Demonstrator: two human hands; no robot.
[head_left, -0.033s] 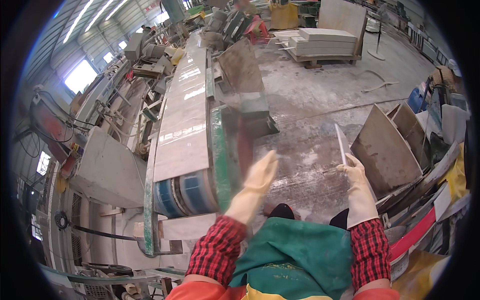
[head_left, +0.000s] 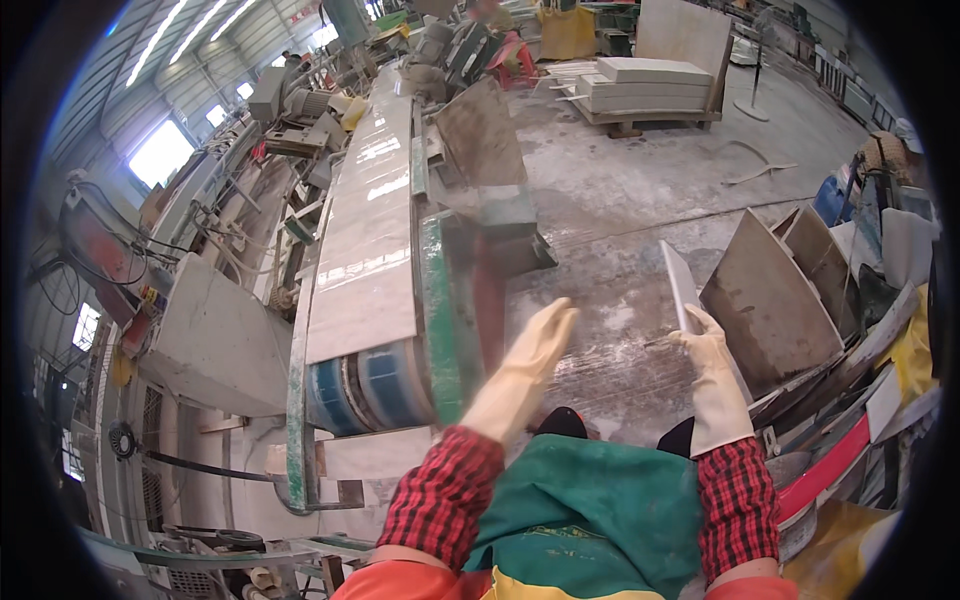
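My right hand [head_left: 710,375], in a cream rubber glove, grips the near edge of a thin pale slab [head_left: 677,280]. The slab stands nearly on edge, and part of it is hidden behind the glove. To its left, my left hand [head_left: 535,355], gloved alike, reaches forward with its fingers stretched out and nothing in it. A gap separates that hand from the slab. On my left, long wet pale slabs [head_left: 372,235] lie along a conveyor, whose blue roller [head_left: 395,380] shows at the near end.
A green side rail [head_left: 440,300] runs along the conveyor beside my left arm. Brown boards [head_left: 775,300] lean on my right, near a red curved piece [head_left: 825,470]. Farther off, a stack of pale slabs [head_left: 645,88] rests on a pallet. Machinery lines the left.
My left hand has shifted right, toward the slab. The slab in my right hand has turned slightly, showing more of its broad face.
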